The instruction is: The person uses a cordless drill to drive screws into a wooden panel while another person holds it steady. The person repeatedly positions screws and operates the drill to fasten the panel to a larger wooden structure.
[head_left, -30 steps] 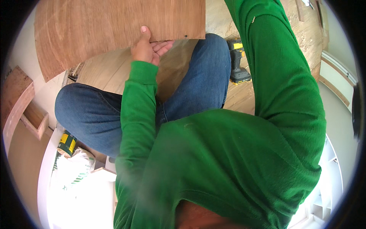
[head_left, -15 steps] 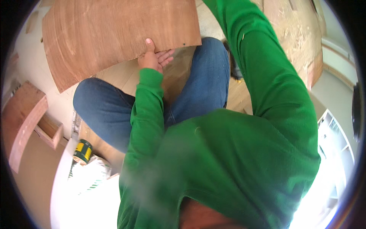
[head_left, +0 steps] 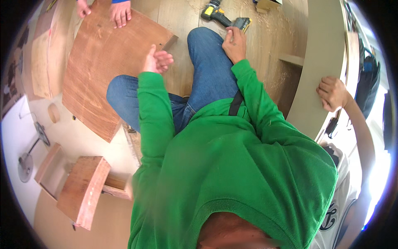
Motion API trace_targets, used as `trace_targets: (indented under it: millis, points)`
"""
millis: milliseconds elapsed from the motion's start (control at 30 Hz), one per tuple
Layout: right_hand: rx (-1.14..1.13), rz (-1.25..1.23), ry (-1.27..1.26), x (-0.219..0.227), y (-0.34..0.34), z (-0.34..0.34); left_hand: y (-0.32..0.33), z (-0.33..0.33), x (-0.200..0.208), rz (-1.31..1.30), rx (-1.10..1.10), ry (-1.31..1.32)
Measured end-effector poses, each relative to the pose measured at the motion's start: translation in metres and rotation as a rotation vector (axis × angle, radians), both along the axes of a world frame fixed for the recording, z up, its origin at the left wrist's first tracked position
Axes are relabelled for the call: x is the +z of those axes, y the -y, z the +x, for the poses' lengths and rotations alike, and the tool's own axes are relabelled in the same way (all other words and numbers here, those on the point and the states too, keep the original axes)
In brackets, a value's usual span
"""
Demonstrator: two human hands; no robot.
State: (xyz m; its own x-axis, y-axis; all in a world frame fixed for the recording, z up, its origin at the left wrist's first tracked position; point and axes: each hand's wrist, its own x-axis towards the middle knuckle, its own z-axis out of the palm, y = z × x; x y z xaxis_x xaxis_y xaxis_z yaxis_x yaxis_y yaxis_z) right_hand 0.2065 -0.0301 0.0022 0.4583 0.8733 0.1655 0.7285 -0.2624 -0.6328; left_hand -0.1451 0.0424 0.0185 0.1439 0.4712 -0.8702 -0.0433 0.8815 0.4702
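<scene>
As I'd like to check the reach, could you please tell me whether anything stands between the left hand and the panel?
Nothing visible does: the open left hand is at the near edge of the panel, though whether they touch is unclear. A co-worker's hand rests on its far part, clear of the left hand.

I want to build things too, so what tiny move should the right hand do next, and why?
Perhaps the right hand should slide onto the drill by its handle: it is only at the battery end, so the handle would probably give better control. The wooden panel already has another person's hand on it.
</scene>
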Motion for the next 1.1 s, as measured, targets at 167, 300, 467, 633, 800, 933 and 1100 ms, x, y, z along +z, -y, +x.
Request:
trace_targets:
  millis: [167,300,467,633,800,933,1100]
  points:
    - [0.073,-0.078,0.446,-0.05,-0.053,0.042,-0.106,-0.028,0.042,0.441,0.008,-0.452]
    - [0.197,-0.463,0.462,-0.066,-0.099,0.064,-0.166,-0.047,0.033,0.898,-0.134,-0.751]
    - [0.348,-0.514,0.445,-0.078,-0.106,0.062,-0.201,-0.023,0.02,0.919,-0.386,-0.886]
    - [0.422,-0.631,0.402,-0.073,-0.111,0.069,-0.172,0.032,0.002,1.578,-1.051,-1.208]
    - [0.424,-0.697,0.429,-0.065,-0.123,0.068,-0.168,0.04,-0.019,1.495,-0.926,-1.088]
    - [0.423,-0.725,0.414,-0.067,-0.123,0.065,-0.168,0.036,-0.018,1.485,-1.016,-1.096]
    - [0.403,-0.742,0.429,-0.068,-0.131,0.064,-0.171,0.046,-0.007,1.421,-1.086,-1.157]
